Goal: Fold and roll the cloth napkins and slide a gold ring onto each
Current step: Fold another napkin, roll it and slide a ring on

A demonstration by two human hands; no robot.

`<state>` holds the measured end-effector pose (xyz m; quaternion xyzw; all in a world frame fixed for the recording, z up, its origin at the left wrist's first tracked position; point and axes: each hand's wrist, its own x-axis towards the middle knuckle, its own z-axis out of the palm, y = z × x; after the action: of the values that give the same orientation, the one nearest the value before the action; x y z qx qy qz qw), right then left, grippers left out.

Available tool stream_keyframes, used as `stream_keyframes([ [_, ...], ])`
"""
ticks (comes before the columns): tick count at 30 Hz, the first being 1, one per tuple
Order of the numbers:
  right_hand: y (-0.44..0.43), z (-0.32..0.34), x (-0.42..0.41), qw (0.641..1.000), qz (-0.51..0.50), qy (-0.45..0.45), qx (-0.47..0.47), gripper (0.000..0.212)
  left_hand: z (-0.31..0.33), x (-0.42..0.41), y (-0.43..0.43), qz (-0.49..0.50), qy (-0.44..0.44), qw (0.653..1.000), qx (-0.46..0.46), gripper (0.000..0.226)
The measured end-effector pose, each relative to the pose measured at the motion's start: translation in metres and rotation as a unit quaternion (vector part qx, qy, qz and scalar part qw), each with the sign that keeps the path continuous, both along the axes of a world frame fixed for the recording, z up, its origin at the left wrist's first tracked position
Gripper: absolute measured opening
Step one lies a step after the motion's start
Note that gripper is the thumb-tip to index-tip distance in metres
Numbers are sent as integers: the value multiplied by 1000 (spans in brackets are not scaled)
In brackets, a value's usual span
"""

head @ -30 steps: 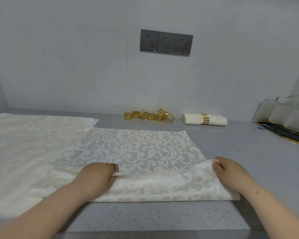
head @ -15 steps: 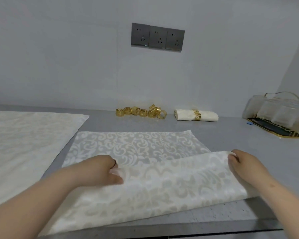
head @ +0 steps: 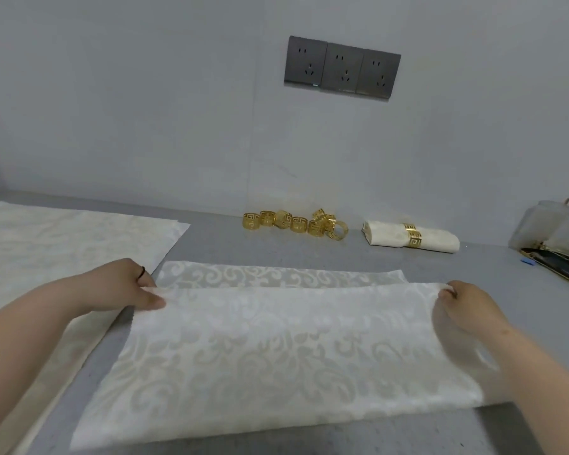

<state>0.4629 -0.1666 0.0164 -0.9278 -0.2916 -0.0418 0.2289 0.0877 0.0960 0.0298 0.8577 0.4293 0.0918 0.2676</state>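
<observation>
Item: damask cloth napkin (head: pixel 276 349), cream, scroll pattern, lying on the grey counter (head: pixel 358 262) at near centre, partly doubled over on itself. Left hand (head: pixel 122 287): fingers (head: pixel 155 302) pinching the left corner of the turned-over edge. Right hand (head: pixel 467 310): fingers (head: pixel 449 292) curled and pinching the right corner. A narrow strip of the lower layer shows beyond the held edge on the far side. Adjacent stock: stack of flat napkins (head: pixel 63 244) at left; heap of loose gold rings (head: pixel 296 223) at far centre by the wall; one rolled napkin (head: pixel 440 241) already wearing its ring, just right of the heap; clear container (head: pixel 555 231) at far right. Hazards: if the held edge is set down short of the far edge, or one corner leads the other, the fold would likely come out skewed, the roll taper, and the ring sit loose; the smooth counter may also let the lower layer creep while the top is drawn across. Change noted: half a second ago the lifted edge stood about halfway across the napkin; it has since been carried farther, covering nearly all of the lower layer.
</observation>
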Motion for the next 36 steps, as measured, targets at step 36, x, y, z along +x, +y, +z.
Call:
stream_keyframes([
  [36,96,-19,14,991,-67,-64,-98,43,-55,50,66,194,-89,963,165,15],
])
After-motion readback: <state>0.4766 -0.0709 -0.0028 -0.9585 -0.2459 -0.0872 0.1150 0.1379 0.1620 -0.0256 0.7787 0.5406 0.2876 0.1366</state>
